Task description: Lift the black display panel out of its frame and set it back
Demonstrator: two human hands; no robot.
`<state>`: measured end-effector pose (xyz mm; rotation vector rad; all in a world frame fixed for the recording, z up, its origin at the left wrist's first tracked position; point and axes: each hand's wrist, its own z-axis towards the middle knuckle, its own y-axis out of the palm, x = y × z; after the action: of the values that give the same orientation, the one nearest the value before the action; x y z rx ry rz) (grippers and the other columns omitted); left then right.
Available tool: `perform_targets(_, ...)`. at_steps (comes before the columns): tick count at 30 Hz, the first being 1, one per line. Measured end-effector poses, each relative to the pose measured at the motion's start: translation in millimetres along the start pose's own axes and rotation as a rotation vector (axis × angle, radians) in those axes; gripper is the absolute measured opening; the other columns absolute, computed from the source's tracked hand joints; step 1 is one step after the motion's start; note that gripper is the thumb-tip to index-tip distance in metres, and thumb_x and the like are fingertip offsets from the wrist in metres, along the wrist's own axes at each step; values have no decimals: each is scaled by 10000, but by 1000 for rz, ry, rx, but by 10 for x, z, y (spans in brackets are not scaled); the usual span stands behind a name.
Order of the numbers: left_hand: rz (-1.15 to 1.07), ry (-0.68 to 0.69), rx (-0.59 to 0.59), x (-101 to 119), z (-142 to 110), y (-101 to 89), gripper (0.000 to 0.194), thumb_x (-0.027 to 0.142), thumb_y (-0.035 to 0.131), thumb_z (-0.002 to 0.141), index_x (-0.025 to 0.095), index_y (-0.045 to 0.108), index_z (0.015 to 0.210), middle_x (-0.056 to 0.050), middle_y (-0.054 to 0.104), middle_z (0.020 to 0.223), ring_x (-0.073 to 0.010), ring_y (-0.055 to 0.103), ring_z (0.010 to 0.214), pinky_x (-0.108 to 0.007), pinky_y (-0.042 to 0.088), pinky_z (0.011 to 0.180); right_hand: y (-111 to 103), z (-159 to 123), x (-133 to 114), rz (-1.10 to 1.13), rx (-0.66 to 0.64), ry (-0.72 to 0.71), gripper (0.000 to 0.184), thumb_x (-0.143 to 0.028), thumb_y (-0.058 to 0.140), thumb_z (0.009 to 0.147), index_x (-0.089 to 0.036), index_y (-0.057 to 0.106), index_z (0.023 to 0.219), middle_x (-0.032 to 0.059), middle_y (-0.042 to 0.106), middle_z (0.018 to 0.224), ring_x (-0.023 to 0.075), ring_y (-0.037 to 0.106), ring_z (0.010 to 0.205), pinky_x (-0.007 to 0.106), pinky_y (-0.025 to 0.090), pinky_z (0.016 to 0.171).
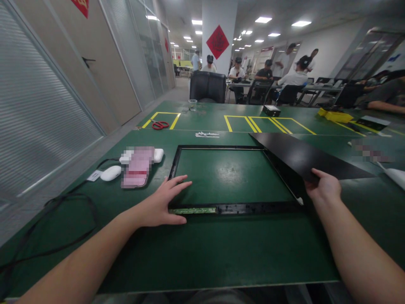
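A thin black rectangular frame [259, 208] lies flat on the green table, the tabletop showing through its middle. Along its near side runs a narrow green circuit board [198, 210]. My left hand [161, 202] rests at the frame's near left corner, fingers spread. On the right, my right hand [323, 188] grips the near edge of a flat black panel [303, 158], thumb on top. The panel is tilted and its left part overlaps the frame's right side. The fingers beneath it are hidden.
To the left lie a pink blurred item [138, 166], a white computer mouse [110, 173] and a black cable [72, 196]. Farther back are red-handled scissors [160, 125], white strips [207, 134], a clear cup [192, 105], a small black box [271, 110] and a yellow object [335, 115].
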<state>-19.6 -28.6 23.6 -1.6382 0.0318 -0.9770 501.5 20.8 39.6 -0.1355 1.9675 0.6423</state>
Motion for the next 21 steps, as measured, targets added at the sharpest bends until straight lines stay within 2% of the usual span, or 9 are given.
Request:
perform_targets(3,-11,4,35,-19,-5,22,1019,559,886,849,340,403,1720,-161,310,1820,-480,247,1675,-754,77,1330,45,-116,16,5,-23,28,261,85,577,870,-175,600,882,-22,663,797,97,669,611,140,605,586)
perform_targets(11,-22,2,36,-36,-7,27,1012,556,893,845,337,421,1712,-162,311,1819,-475,263,1671,-742,73,1336,92,-291,78,-128,-84,156,239,57,613,841,-180,638,857,5,704,748,120,669,597,169,634,590)
perform_targets(16,7,16,-14,-1,4,-21,1019,550,884,860,314,398,1724,-193,297,1818,-478,268,1669,-757,79,1326,83,-318,94,-222,-169,179,245,35,611,812,-197,679,843,15,728,717,157,686,558,258,676,578)
perform_targets(21,10,38,4,-45,9,-7,1065,613,877,847,312,370,1734,-199,299,1817,-477,275,1666,-773,82,1317,19,-277,101,-231,-273,158,250,23,611,765,-200,696,838,19,738,724,161,685,552,255,664,559)
